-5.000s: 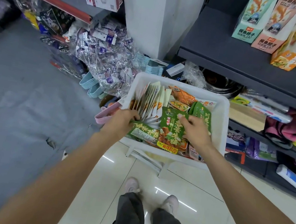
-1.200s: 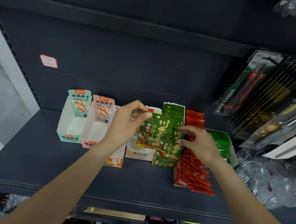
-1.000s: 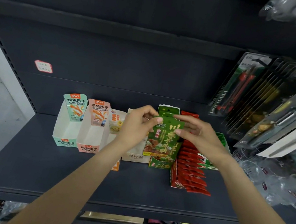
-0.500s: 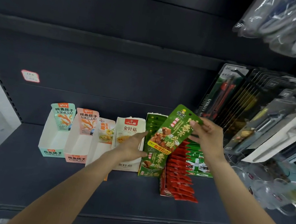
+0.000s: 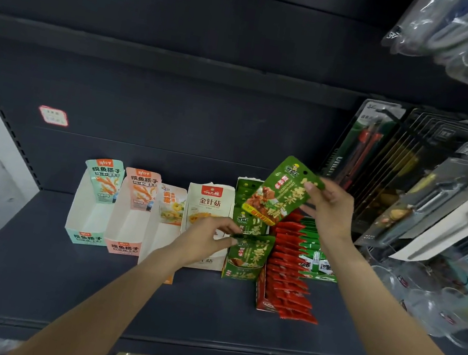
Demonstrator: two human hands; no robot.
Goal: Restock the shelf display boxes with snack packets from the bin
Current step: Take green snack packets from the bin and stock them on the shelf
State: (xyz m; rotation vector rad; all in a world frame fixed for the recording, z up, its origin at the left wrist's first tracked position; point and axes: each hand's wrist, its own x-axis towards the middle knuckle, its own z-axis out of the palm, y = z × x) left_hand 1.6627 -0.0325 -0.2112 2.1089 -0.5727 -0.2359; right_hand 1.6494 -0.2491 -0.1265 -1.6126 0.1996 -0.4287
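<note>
Standing at a dark shelf (image 5: 204,320), a person reaches both bare arms toward a row of display boxes. The right hand (image 5: 330,212), at about two o'clock from the middle of the view, pinches the top edge of a green snack packet (image 5: 281,192) between thumb and fingers and holds it tilted in the air above the boxes. The left hand (image 5: 206,236), near the middle, has its fingertips closed on the top of a second green packet (image 5: 248,251), which stands at the front of the green display box (image 5: 239,270). More green packets stand behind it in the same box. Just beside that box, at three o'clock from it, a red box (image 5: 264,298) holds a long row of red packets (image 5: 292,266), and a batch of green-and-white packets (image 5: 318,258) lies behind them. At nine o'clock from the left hand stand four more boxes side by side: a white box (image 5: 207,203), a yellow-printed box (image 5: 169,213), a pink box (image 5: 129,222) and a teal box (image 5: 88,215); the pink and teal boxes each show one packet at the back. At two o'clock, carded tools (image 5: 405,173) hang from pegs. A small price label (image 5: 53,115) sticks to the back panel at ten o'clock.
</note>
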